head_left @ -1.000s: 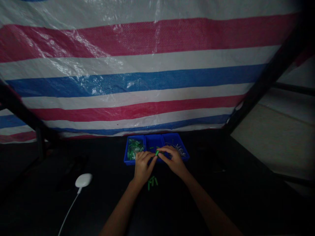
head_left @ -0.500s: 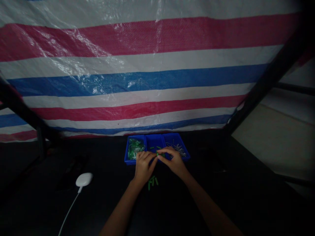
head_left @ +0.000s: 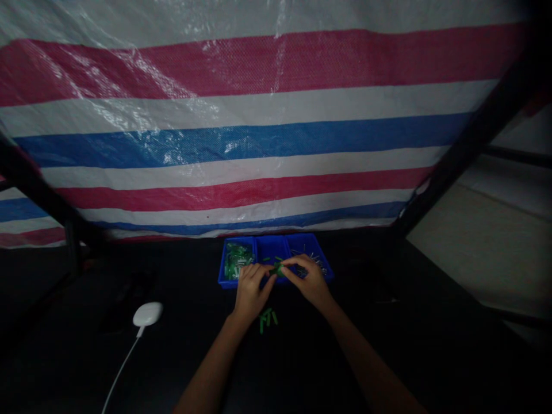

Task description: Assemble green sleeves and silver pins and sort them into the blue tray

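Over the front edge of a blue three-compartment tray (head_left: 221, 283), my left hand (head_left: 252, 292) and my right hand (head_left: 311, 283) meet with fingertips pinched. Between them is a small green plastic piece (head_left: 278, 268), which looks like a wall plug; its ends are hidden by the fingers. The left compartment holds green pieces together with silver ones (head_left: 238, 257). A few green pieces lie in the middle compartment, partly behind my fingers. In the right compartment are thin silver screws or nails (head_left: 317, 260), too small to tell which. Several loose green plugs (head_left: 268, 319) lie on the table below my hands.
A white rounded device (head_left: 147, 314) with a white cable (head_left: 121, 368) sits on the black table (head_left: 181, 345) at the left. Behind the tray hangs a striped plastic sheet (head_left: 259, 138), with dark frame bars (head_left: 457, 149) slanting at both sides.
My right hand has shifted slightly to the right, so the fingertips of both hands are a little farther apart around the green piece. The tray and loose plugs stay put.
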The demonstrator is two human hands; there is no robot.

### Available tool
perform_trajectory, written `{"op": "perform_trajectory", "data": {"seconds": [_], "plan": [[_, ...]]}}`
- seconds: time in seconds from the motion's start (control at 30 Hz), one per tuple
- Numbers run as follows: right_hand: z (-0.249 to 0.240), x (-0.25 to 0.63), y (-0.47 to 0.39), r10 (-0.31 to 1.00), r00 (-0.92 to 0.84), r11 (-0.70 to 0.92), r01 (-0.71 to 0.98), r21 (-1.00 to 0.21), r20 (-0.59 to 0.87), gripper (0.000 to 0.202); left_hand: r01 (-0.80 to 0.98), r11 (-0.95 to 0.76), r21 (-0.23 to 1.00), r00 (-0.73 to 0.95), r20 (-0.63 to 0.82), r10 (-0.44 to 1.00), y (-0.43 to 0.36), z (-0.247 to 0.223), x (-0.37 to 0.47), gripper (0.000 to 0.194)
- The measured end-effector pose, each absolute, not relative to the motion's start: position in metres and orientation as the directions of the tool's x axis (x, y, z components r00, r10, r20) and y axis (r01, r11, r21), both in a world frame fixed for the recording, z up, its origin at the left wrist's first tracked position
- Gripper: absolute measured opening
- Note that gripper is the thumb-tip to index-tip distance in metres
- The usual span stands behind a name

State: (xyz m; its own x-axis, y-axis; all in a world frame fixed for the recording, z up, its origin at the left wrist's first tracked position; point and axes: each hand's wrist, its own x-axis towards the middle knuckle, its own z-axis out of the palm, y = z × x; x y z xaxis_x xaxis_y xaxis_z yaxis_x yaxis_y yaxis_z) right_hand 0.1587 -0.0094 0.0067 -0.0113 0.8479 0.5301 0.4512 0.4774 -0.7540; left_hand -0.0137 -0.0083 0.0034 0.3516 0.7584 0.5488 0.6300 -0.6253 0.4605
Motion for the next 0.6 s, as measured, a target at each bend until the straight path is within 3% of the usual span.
{"op": "perform_trajectory", "data": {"seconds": [0.33, 0.6], "plan": [[-0.0011, 0.1638, -0.0067, 0.875, -0.063, 0.374, 0.720, -0.585, 0.481, 0.010, 0.480, -0.591, 0.648, 0.163, 0.597, 0.786, -0.0015, 0.0045, -0.0192, 0.011], [0.0004, 0.1626, -0.0079, 0.868, -0.068, 0.378, 0.732, -0.566, 0.492, 0.007, 0.409, -0.542, 0.734, 0.092, 0.557, 0.825, -0.0014, 0.0095, -0.0200, 0.008]]}}
